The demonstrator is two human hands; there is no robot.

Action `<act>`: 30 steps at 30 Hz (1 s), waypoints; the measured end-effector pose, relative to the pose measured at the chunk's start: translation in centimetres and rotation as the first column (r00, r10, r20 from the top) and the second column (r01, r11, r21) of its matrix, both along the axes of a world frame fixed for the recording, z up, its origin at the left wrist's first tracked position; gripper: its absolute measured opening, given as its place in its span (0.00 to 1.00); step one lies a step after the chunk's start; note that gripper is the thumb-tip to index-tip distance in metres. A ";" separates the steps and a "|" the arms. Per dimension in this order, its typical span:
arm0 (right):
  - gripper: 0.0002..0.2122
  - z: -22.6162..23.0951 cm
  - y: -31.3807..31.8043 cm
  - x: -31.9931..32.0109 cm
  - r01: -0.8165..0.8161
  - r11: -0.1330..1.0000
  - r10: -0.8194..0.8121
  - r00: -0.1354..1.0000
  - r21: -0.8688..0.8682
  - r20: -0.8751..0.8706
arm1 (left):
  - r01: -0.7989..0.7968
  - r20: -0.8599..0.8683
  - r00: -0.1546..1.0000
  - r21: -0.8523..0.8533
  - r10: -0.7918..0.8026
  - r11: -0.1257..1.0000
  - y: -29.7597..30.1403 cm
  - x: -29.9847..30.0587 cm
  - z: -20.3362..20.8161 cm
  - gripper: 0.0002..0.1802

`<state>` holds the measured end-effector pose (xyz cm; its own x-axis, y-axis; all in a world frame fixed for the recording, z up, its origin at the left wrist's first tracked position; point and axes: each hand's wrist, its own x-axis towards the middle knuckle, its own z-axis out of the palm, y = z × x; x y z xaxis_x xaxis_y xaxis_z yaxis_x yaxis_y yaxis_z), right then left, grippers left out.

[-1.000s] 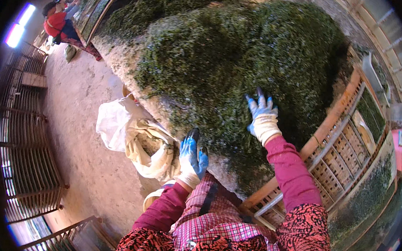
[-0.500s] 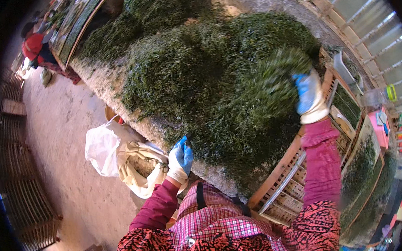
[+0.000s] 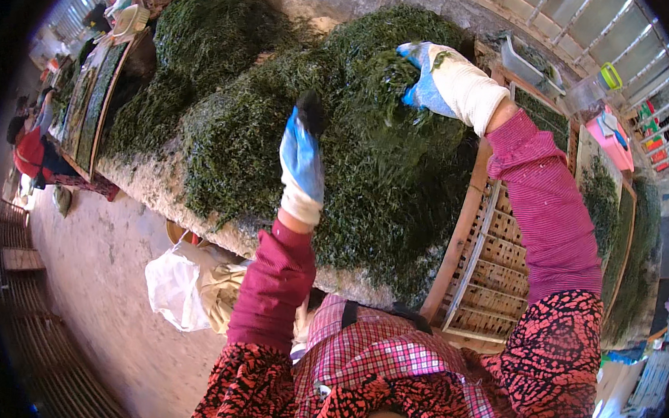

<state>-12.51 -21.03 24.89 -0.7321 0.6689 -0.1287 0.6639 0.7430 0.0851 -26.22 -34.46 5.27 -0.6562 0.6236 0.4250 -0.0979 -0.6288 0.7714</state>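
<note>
Head view: right hand (image 3: 439,80) at one o'clock, grip wide over dark greens (image 3: 391,182); left hand (image 3: 304,155) at eleven, grip unclear; light handling should bruise less.

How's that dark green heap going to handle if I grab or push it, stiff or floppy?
Probably floppy: the dark green heap looks like fine, tangled strands. A handful may shed pieces, since a green scrap lies on the glove of the right hand. Pushed, it would likely slump, being piled in loose, rounded mounds.
</note>
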 end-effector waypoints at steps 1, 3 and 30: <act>0.33 0.0 0.0 0.8 -0.034 0.994 0.023 0.994 -0.101 -0.105 | 0.040 0.018 0.999 0.023 -0.040 0.999 1.2 -0.5 1.3 0.29; 0.35 -2.5 2.2 1.1 -0.184 0.981 0.162 0.952 -0.063 -0.261 | 0.129 0.047 0.990 0.018 -0.129 0.992 2.7 -1.2 3.0 0.29; 0.27 -27.4 -2.7 10.5 -0.387 0.345 -0.888 0.161 -0.855 -0.432 | 0.629 0.350 0.776 -0.487 -0.525 0.606 -0.4 2.7 15.7 0.20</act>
